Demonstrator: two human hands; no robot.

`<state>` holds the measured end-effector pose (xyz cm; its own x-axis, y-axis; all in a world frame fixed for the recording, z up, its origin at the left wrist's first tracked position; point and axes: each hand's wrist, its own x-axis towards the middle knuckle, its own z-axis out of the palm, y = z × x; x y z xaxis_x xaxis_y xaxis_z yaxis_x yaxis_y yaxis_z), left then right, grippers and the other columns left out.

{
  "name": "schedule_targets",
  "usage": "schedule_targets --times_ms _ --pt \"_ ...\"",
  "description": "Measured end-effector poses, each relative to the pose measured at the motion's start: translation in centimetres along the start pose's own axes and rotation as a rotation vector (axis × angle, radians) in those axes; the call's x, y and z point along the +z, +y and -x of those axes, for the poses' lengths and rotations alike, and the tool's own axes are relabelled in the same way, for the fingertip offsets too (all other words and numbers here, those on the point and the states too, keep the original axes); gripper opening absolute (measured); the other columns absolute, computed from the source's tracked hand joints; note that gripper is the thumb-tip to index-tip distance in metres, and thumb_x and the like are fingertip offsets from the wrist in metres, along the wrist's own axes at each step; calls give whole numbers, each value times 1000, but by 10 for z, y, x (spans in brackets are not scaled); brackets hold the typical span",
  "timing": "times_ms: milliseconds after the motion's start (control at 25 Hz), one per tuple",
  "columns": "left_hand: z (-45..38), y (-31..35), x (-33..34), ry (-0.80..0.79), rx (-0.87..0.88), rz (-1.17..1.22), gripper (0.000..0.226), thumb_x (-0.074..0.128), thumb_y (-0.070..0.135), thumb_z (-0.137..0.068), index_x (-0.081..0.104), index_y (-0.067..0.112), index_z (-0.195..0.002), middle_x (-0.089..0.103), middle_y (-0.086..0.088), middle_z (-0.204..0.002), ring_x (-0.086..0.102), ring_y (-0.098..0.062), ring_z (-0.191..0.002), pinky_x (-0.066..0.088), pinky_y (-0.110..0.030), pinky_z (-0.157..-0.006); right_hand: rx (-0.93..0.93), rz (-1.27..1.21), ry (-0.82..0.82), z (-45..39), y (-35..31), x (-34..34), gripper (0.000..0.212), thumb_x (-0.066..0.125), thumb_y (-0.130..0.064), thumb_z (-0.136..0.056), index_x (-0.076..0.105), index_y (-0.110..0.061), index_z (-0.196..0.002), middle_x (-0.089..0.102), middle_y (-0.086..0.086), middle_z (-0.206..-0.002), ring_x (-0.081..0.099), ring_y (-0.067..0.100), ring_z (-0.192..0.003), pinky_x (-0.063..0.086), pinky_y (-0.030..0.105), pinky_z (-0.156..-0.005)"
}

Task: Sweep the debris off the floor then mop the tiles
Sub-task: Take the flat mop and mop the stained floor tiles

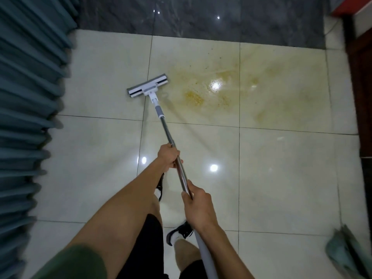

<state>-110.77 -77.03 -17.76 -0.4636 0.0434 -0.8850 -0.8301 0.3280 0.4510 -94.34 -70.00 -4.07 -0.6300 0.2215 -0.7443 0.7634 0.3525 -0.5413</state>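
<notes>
The step in hand looks like mopping. To do it well, I would keep the mop head (147, 88) flat on the tiles (281, 178) and draw it in overlapping passes across the stain (211, 89), working from the clean side inward so the yellow film is gathered, not spread (the grit in the stain suggests some debris was left behind).

Left to right: the left hand (168, 157) is wrapped around the pole (167, 130) at mid-length, fingers closed on it. The right hand (196, 200) grips the pole lower down, nearer the body, also closed tight.

The mop head lies well ahead of the left fingers and slightly to their left, resting on the tile. The stain starts just right of the head and spreads far right, well beyond both hands. A curtain (26, 117) hangs to the left.
</notes>
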Motion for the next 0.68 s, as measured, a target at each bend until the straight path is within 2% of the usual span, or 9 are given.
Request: schedule_targets --times_ms 120,280,400,520,680 --pt "-15 19 -10 37 20 52 33 60 -6 -93 53 0 -125 60 -14 -85 67 -31 -64 61 -53 -74 -17 35 -17 -21 -20 -4 44 46 -22 -102 43 -24 -146 68 4 -93 64 17 -74 45 22 -62" --pt "-50 72 -31 33 37 69 33 60 -5 -94 53 -1 -125 61 -15 -87 68 -32 -64 62 -50 -65 -48 76 -3 -70 -67 -14 44 48 -23 -102 46 -23 -145 69 5 -94 64 17 -74 43 20 -61" --pt "-99 136 -62 27 55 69 33 59 -7 -94 52 -6 -126 59 -17 -86 67 -33 -61 61 -54 -67 -47 57 20 -131 -125 -14 41 48 -22 -102 48 -22 -143 67 3 -95 66 19 -78 47 22 -65" --pt "-158 210 -98 22 48 44 40 60 -7 -93 48 -6 -131 58 -17 -85 67 -29 -53 61 -48 -54 -54 71 47 -203 -194 -11 40 47 -22 -102 49 -23 -142 68 2 -95 67 19 -81 55 29 -72" --pt "-231 320 -151 -5 67 -20 25 60 -7 -93 52 -3 -117 57 -15 -77 68 -28 -52 60 -44 -50 -77 75 76 -300 -292 -10 40 48 -21 -102 49 -22 -142 69 3 -102 64 15 -83 50 20 -74"
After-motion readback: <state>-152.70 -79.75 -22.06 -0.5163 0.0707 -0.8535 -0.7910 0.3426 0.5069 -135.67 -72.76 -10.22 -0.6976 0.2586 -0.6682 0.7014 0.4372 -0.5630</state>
